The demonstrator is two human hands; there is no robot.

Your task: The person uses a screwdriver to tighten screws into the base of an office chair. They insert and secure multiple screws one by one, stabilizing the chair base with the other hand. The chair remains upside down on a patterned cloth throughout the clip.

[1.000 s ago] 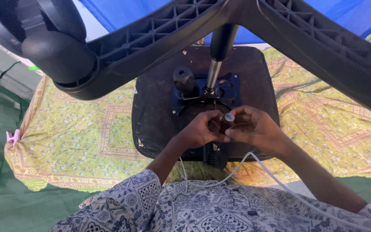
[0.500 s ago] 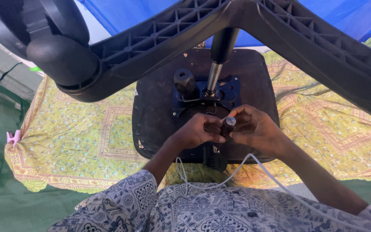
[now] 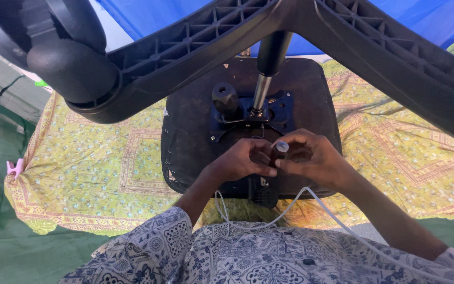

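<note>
Chair seat [image 3: 195, 137], upturned on the yellow patterned cloth [image 3: 95, 163] with its star base [image 3: 342, 47] overhead, lay before you, mechanism plate [image 3: 248, 113] up. Your left hand [image 3: 240, 160] and right hand [image 3: 311, 158] were both pinched on a small dark cylinder [image 3: 278, 152] near the seat's front edge. You seemed mid-fitting; next likely needed a steady, aligned twist.

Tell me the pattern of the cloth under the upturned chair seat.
Yellow cloth, small floral print, orange diamond borders; head view.

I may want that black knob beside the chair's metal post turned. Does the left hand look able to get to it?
Probably yes. The left hand sits just below the black knob on the seat underside, with nothing lying between them, though its fingers now touch the small cylinder.
</note>
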